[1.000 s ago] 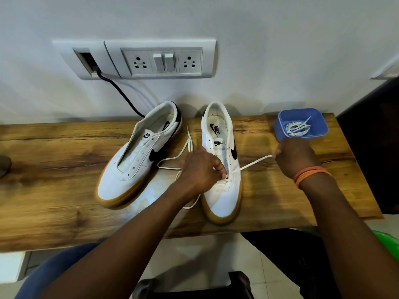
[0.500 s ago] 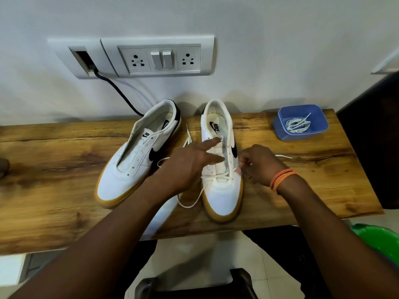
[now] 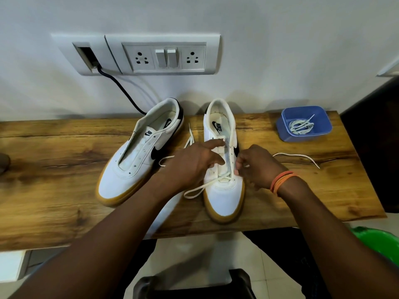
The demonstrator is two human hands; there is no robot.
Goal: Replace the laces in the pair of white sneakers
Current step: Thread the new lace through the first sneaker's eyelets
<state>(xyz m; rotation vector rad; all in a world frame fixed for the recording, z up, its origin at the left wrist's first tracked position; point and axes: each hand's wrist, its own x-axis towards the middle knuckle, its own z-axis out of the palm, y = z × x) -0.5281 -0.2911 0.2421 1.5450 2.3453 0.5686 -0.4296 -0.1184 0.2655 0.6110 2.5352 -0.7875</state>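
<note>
Two white sneakers with tan soles stand on the wooden shelf (image 3: 64,190). The left sneaker (image 3: 140,156) has no lace. A cream lace (image 3: 200,189) crosses the lowest eyelets of the right sneaker (image 3: 224,190); one end loops out to the left, the other end trails right across the wood (image 3: 298,156). My left hand (image 3: 194,162) rests on the right sneaker's tongue with its index finger stretched out. My right hand (image 3: 259,165) pinches the lace at the shoe's right eyelet row.
A blue plastic tub (image 3: 304,124) holding a coiled white lace sits at the shelf's back right. A socket panel (image 3: 162,55) with a dark cable is on the wall. A green bin (image 3: 377,242) stands on the floor at right, a dark stool (image 3: 194,285) below.
My right hand came back from far out at the right to the shoe's right eyelets, leaving the lace end slack on the wood. My left hand opened and its index finger stretched over the tongue.
</note>
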